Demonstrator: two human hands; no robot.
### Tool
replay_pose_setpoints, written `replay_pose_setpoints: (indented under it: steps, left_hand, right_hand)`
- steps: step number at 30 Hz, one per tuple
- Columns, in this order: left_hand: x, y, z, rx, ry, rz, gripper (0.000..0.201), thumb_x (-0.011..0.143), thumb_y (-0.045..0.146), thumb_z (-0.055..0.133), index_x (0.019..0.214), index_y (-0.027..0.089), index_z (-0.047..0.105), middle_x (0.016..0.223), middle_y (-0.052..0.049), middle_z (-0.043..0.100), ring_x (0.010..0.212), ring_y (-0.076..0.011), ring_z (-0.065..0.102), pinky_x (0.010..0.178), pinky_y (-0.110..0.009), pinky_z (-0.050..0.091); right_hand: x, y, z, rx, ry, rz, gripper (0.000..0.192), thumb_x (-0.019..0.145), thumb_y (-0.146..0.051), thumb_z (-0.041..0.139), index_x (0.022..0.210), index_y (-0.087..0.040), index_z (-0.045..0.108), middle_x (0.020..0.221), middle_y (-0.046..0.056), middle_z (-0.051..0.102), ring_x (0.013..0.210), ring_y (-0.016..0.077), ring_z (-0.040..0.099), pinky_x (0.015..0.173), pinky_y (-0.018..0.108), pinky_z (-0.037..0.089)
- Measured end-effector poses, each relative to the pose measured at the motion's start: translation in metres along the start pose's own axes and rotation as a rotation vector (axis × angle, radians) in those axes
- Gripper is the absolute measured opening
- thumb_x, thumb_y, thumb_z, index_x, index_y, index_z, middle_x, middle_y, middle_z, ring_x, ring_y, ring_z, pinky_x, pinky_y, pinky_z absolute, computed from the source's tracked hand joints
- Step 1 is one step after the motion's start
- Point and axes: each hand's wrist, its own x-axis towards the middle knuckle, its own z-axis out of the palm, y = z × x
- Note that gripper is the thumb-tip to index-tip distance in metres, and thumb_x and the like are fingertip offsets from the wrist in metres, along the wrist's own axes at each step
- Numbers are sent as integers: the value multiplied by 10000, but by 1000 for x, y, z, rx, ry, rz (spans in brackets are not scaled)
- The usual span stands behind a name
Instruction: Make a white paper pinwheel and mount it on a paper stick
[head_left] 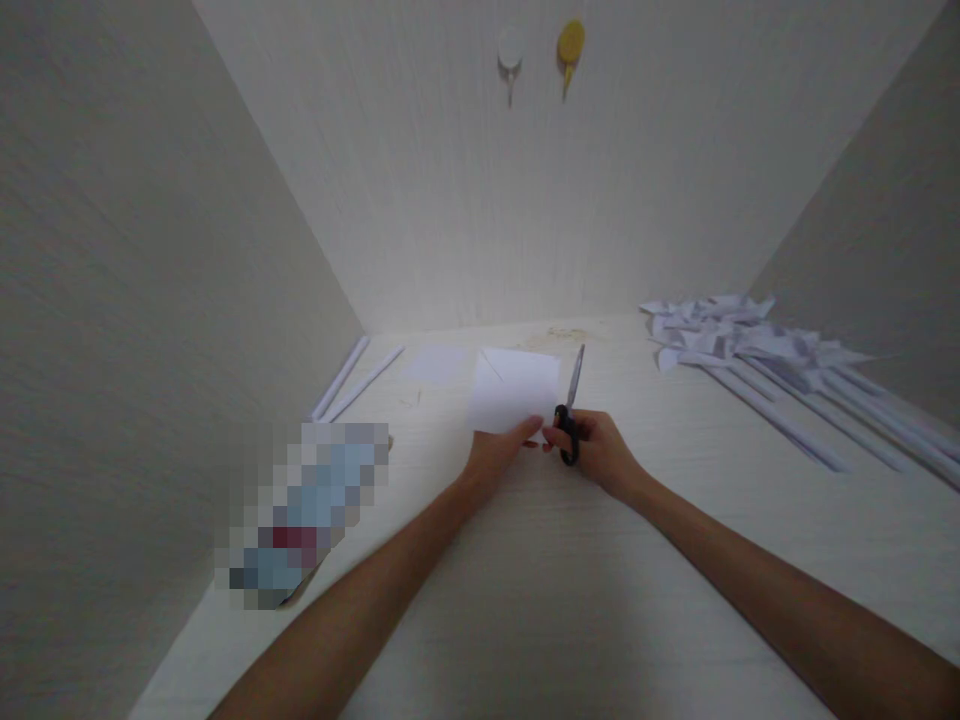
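A white, roughly square sheet of paper (514, 392) is held by my left hand (501, 450), its thumb on top near the lower right corner and the other fingers mostly underneath. A slanting line, a cut or a crease, runs in from the sheet's upper left corner. In my right hand (600, 448) is a pair of scissors (568, 425) with black handles, its blades close together and pointing up and away. The scissors are just right of the sheet, apart from its right edge. Fingertips of both hands are close to each other by the lower right corner.
Two rolled paper sticks (365, 385) lie at the left, and a pale sheet (435, 364) lies behind my left hand. Several paper pinwheels (750, 345) on paper sticks are piled at the right. A pixelated object (315, 510) is at the left. Wall hooks, white (510, 48) and yellow (571, 42), hang above.
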Motion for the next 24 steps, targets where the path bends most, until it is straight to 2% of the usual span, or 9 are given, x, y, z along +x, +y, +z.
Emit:
replay_pose_setpoints:
  steps: [3, 6, 9, 13, 15, 19, 24]
  left_hand:
    - [3, -3, -1, -1, 6, -14, 95, 576, 230, 648, 608, 150, 610, 644, -12, 632, 534, -126, 566, 547, -261, 477]
    - [8, -7, -5, -69, 62, 50, 119, 609, 265, 624, 648, 153, 607, 669, -16, 627, 597, -135, 583, 551, -253, 478]
    - [15, -11, -10, -180, 113, 112, 153, 663, 298, 572, 698, 151, 599, 691, -27, 624, 700, -156, 601, 565, -250, 482]
    - [23, -14, -15, -338, 197, 103, 162, 674, 292, 559, 717, 136, 577, 694, -30, 619, 674, -147, 608, 553, -238, 472]
    - [24, -14, -16, -400, 230, 80, 149, 668, 271, 561, 716, 130, 567, 685, -27, 615, 652, -138, 607, 547, -230, 465]
    - [24, -12, -16, -424, 235, 66, 138, 666, 258, 554, 677, 120, 557, 655, -26, 607, 609, -127, 600, 518, -215, 447]
    - [24, -11, -15, -405, 230, 72, 143, 659, 261, 561, 670, 118, 561, 615, -21, 606, 554, -118, 586, 490, -210, 429]
  right_hand:
    - [1, -1, 0, -16, 17, 0, 223, 639, -346, 601, 607, -138, 528, 520, -20, 519, 455, 70, 393, 438, 210, 277]
    - [2, -1, -1, -12, 4, 29, 262, 659, -388, 583, 609, -145, 499, 509, -31, 479, 441, 65, 370, 425, 209, 253]
    - [3, -3, -4, -9, -117, 84, 336, 702, -455, 522, 566, -156, 450, 473, -41, 432, 408, 56, 330, 407, 211, 214]
    - [1, -7, -9, -172, -355, 135, 433, 717, -504, 485, 466, -159, 413, 401, -43, 393, 375, 50, 298, 408, 221, 203]
    - [1, -9, -11, -241, -428, 160, 451, 706, -518, 490, 443, -163, 401, 384, -42, 389, 367, 53, 303, 409, 223, 207]
    - [0, -13, -11, -292, -491, 179, 463, 699, -521, 488, 414, -168, 397, 370, -39, 393, 355, 54, 301, 409, 229, 200]
    - [0, -14, -12, -304, -499, 180, 464, 698, -514, 499, 407, -166, 401, 365, -39, 396, 343, 51, 293, 394, 227, 183]
